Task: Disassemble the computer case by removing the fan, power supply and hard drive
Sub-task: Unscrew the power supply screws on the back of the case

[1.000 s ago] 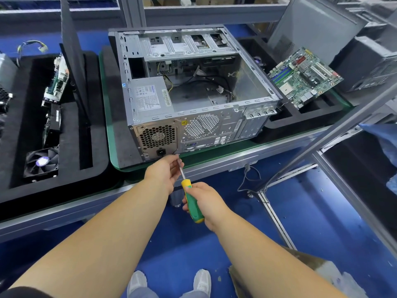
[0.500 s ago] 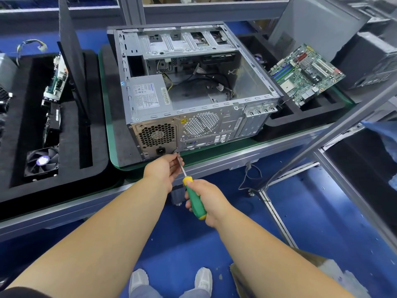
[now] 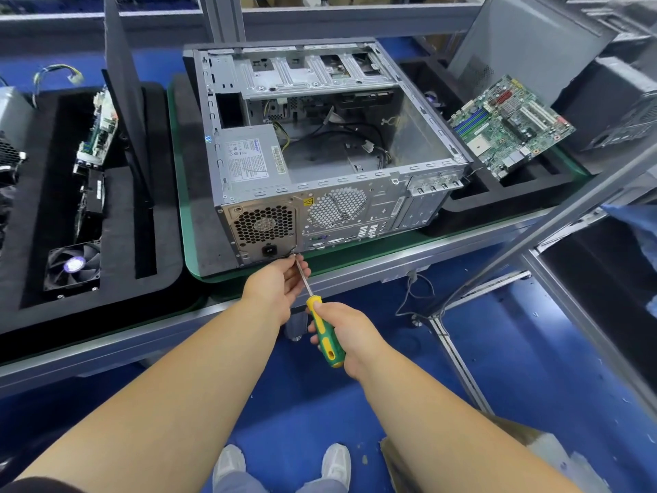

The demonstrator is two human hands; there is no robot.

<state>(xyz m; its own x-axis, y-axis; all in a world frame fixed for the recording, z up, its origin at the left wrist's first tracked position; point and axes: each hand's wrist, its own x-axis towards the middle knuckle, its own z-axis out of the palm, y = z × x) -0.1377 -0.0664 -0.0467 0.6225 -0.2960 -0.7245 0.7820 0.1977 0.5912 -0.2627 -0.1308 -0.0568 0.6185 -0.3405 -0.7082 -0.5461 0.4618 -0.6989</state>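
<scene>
An open grey computer case (image 3: 355, 179) lies on its side on a green mat, rear panel facing me. The power supply (image 3: 249, 161) sits in its near left corner, with its grille and socket at the back. My right hand (image 3: 346, 336) grips the green and yellow handle of a screwdriver (image 3: 321, 327). The tip touches the lower right corner of the power supply's rear plate. My left hand (image 3: 279, 282) pinches the metal shaft just below the tip. Loose cables lie inside the case.
A black foam tray (image 3: 117, 272) on the left holds a fan (image 3: 73, 266) and circuit boards. A motherboard (image 3: 508, 126) leans in a foam tray on the right. A slanted metal frame bar (image 3: 554, 215) crosses the right side. A cardboard box (image 3: 497, 453) stands on the blue floor.
Both hands stay at the power supply's lower right corner; my right hand has turned slightly on the screwdriver handle. The view has shifted a little.
</scene>
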